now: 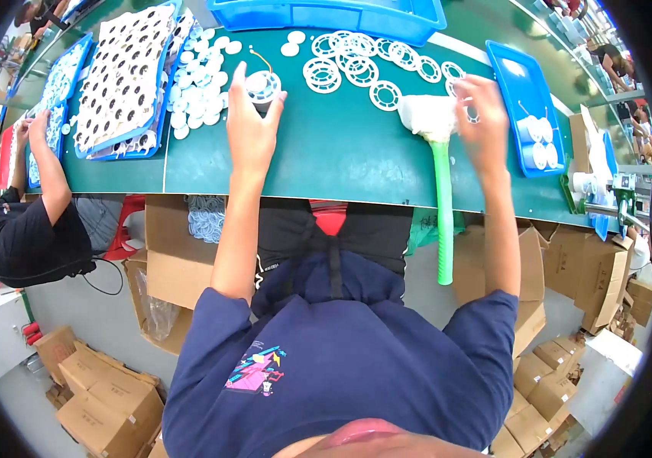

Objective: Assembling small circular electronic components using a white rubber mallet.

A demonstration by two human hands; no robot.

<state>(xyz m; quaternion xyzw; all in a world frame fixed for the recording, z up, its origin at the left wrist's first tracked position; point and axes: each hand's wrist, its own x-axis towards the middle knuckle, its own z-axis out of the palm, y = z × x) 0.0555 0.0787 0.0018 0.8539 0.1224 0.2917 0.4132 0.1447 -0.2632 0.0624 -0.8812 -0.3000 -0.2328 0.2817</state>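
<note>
My left hand [253, 122] is closed around the sides of a white round part [263, 87] with a dark centre and a thin yellow wire at its far side. My right hand [485, 114] reaches over the table with its fingers curled around a white slotted ring [472, 114], which they partly hide. Just left of that hand lies a mallet with a white wrapped head [427, 116]. Its green handle [443, 214] sticks out past the table's near edge. More white slotted rings [385, 95] lie loose between my hands, farther back.
Stacked blue trays of white parts with dark centres [123, 76] stand left, beside a heap of white discs [196, 84]. A blue bin [333, 17] is at the back. A blue tray [520, 76] with several white round parts lies right. Another person [28, 214] works at far left.
</note>
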